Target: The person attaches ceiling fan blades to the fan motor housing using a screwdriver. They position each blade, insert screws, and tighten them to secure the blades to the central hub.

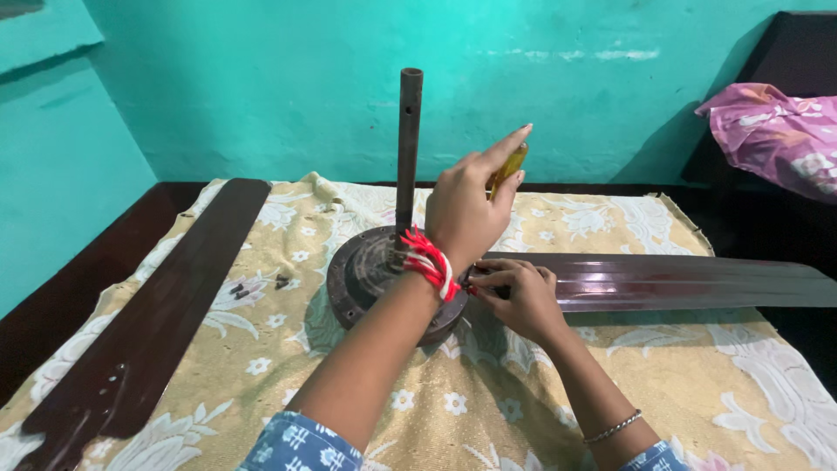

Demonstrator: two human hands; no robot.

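Note:
A dark round ceiling-fan motor (359,277) with an upright rod (408,139) lies on a yellow flowered cloth (697,392). One brown blade (689,281) stretches right from the motor. My left hand (466,209), red thread around its wrist, is raised over the motor's right edge and grips a yellow-handled screwdriver (509,166) pointing down. My right hand (520,296) rests on the blade's inner end where it meets the motor, fingers pinched there. The screwdriver's tip is hidden behind my hands.
A second, loose brown blade (157,323) lies diagonally on the cloth at the left. A few small dark screws (237,290) lie by it. A pink patterned fabric (776,131) sits on dark furniture at the far right. A teal wall stands behind.

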